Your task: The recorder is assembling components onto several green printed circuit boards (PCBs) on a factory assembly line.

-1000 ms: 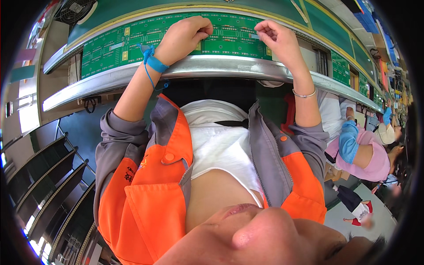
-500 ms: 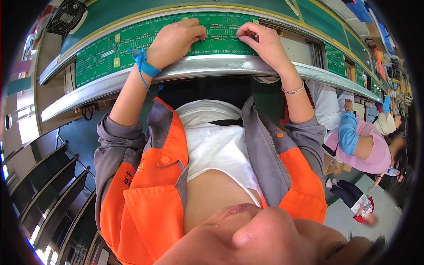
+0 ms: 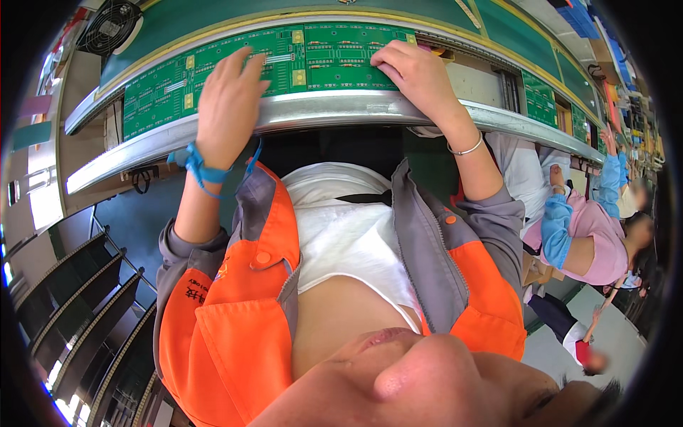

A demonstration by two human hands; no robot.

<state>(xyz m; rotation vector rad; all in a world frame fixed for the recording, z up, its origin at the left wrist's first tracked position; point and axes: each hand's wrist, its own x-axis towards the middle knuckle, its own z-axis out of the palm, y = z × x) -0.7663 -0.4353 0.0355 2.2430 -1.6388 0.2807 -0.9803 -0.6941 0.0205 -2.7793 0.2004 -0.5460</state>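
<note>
Green circuit boards lie end to end along a metal rail [image 3: 320, 108] in front of me. My left hand [image 3: 229, 103], wearing a blue wrist strap [image 3: 201, 168], hovers over the left board [image 3: 153, 105] and the rail, fingers spread, with nothing visible in it. My right hand [image 3: 420, 77] is at the right end of the other board [image 3: 341, 77], its thumb and fingers pinched together over the surface. Whatever may be between those fingertips is hidden. A few small reddish parts [image 3: 318, 67] sit on this board among rows of white-marked pads.
A black fan [image 3: 108, 27] stands at the far left. Further boards [image 3: 538, 98] lie along the line to the right, where other people [image 3: 580, 238] work. Black slotted racks [image 3: 78, 299] stand at the lower left. Behind the boards runs a green surface [image 3: 235, 16] with yellow edging.
My left hand has moved left and nearer me, off the right-hand board, and its fingers have spread. My right hand has shifted slightly left, with its fingers drawn closer together.
</note>
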